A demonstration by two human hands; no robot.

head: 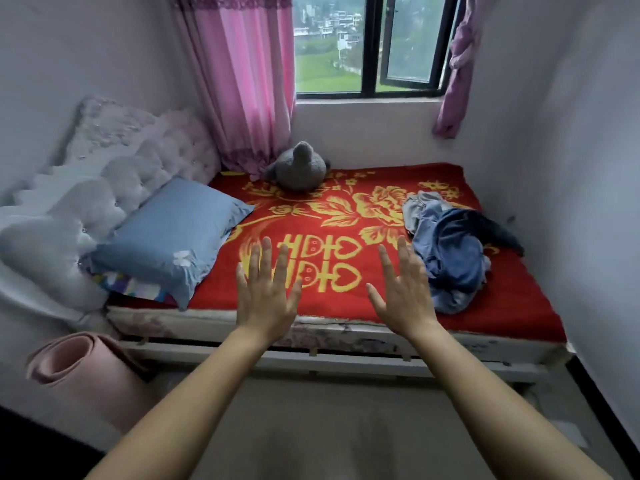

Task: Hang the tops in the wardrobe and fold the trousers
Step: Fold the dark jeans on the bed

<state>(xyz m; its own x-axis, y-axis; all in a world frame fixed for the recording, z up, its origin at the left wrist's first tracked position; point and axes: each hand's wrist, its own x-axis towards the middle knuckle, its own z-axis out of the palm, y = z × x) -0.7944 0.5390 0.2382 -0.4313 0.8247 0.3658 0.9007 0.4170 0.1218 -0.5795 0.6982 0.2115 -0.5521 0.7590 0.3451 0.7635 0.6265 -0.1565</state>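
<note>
A crumpled pile of clothes (450,247), light blue, grey and dark navy, lies on the right side of the bed's red and yellow blanket (346,216). I cannot tell tops from trousers in the heap. My left hand (265,292) and my right hand (403,292) are both stretched out over the bed's near edge, backs up, fingers spread, holding nothing. My right hand is just left of the pile and not touching it. No wardrobe is in view.
A blue pillow (169,237) lies at the left by the white tufted headboard (114,188). A grey plush toy (298,166) sits at the back under the pink curtain (242,81). A rolled pink mat (83,372) stands at the lower left. Walls close in on both sides.
</note>
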